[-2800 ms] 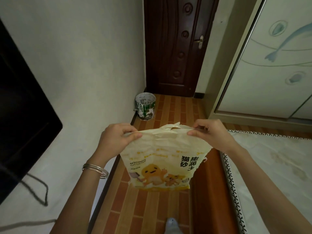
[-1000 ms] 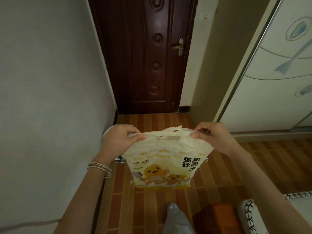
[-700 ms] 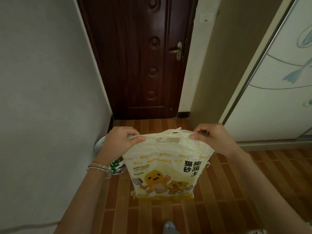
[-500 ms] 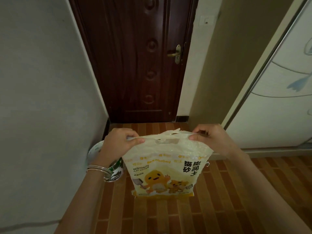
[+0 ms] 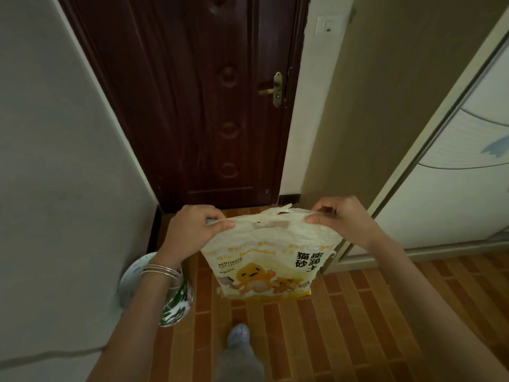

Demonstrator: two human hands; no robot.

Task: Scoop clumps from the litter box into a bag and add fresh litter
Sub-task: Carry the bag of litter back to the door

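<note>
Yellow litter bag (image 5: 264,260), top edge pinched by left grip (image 5: 190,230) and right grip (image 5: 344,219); bin (image 5: 179,304) at 8 o'clock, floor (image 5: 358,312) at 4.

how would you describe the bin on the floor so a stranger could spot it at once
From the dark wooden door, look down to the tiled floor at the foot of the pale wall on the left. A round bin stands there, partly hidden behind the forearm wearing silver bangles. Its white and green pattern sets it apart from the yellow litter bag held up beside it.

Dim, soft (edges bowed).
</note>
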